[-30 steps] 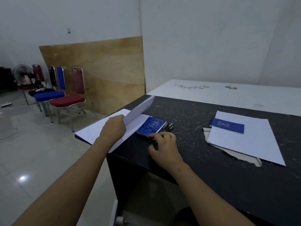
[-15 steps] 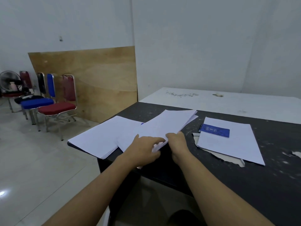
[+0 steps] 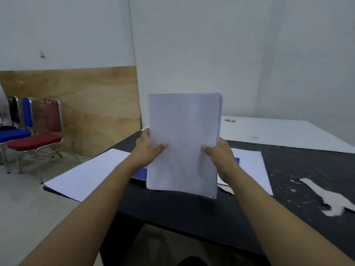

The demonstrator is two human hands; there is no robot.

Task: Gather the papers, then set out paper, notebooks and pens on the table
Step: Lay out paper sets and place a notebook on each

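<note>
while left hand (image 3: 148, 150) and right hand (image 3: 221, 157) grip an upright paper stack (image 3: 182, 143) over the black desk (image 3: 192, 212), loose sheets (image 3: 86, 173) lie on it; chairs (image 3: 34, 141), plywood (image 3: 86, 104) left of desk.

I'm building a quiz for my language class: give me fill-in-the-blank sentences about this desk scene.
1. The left hand and right hand grip a stack of white ____.
2. They hold it ____, not flat.
3. The table beneath is ____.
4. The nearest chair has a ____ seat.
Missing words: paper; upright; black; red.
</note>
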